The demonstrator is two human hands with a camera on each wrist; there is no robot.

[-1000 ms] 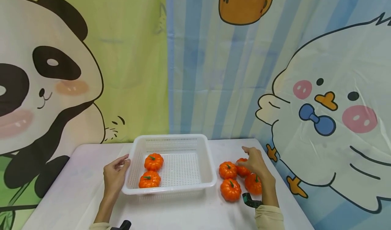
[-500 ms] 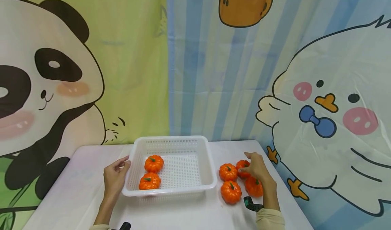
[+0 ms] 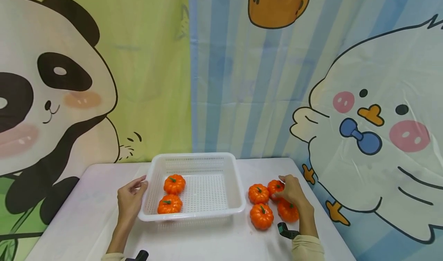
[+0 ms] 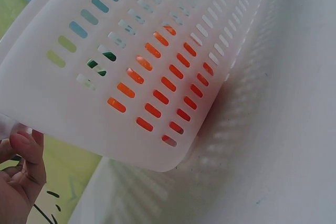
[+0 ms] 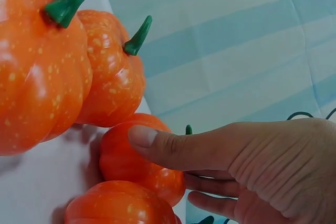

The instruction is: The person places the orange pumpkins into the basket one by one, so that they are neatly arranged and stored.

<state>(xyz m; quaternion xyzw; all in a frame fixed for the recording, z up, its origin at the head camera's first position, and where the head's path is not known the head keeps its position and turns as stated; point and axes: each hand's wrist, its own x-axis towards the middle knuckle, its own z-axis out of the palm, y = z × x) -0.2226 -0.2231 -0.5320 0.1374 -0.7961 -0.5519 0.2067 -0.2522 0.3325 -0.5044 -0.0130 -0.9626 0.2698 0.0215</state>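
A white perforated plastic basket (image 3: pixel 192 215) sits mid-table with two small orange pumpkins, one at the back (image 3: pixel 174 184) and one at the front (image 3: pixel 170 204), along its left side. My left hand (image 3: pixel 129 201) pinches the basket's left rim, thumb and fingertips meeting at the edge in the left wrist view. Right of the basket, my right hand (image 3: pixel 295 193) holds the far-right pumpkin (image 5: pixel 123 153); its thumb lies across the glossy orange side and the other fingers reach round behind, partly hidden. A green stem peeks above the thumb.
Three more pumpkins cluster close by: back left (image 3: pixel 258 194), front left (image 3: pixel 262 216) and front right (image 3: pixel 288 211), the last beside my right wrist. A white cloth covers the table (image 3: pixel 207 241). A cartoon-printed curtain (image 3: pixel 225 80) hangs directly behind it.
My right hand's raised fingers have come down and closed in around the far-right pumpkin, the hand shifting slightly to the right. The left hand and basket stay in place.
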